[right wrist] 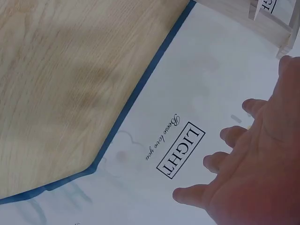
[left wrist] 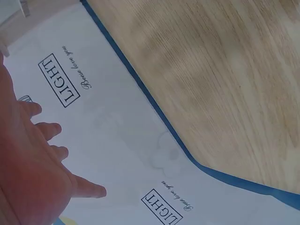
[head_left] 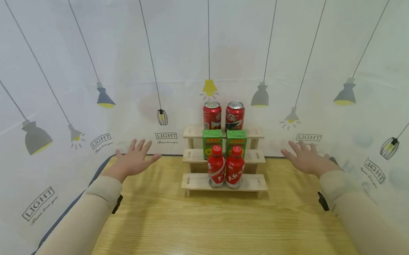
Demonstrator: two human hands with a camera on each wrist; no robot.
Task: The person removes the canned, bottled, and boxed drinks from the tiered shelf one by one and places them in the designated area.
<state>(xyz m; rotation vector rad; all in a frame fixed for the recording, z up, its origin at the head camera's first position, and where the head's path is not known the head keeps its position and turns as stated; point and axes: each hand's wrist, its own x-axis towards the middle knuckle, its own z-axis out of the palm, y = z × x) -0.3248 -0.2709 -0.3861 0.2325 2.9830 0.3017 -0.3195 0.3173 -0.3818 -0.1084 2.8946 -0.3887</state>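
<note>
The left hand (left wrist: 33, 164), fingers spread, seemingly hovers over the printed backdrop (left wrist: 117, 117).

Two red cans (head_left: 223, 115) stand on the top step of one wooden rack (head_left: 253, 183), two green cartons (head_left: 223, 140) on the middle step and two red bottles (head_left: 225, 167) on the bottom step; one wooden table (head_left: 220, 231) carries the rack, and two hands (head_left: 134, 160) show, with fingers spread
</note>
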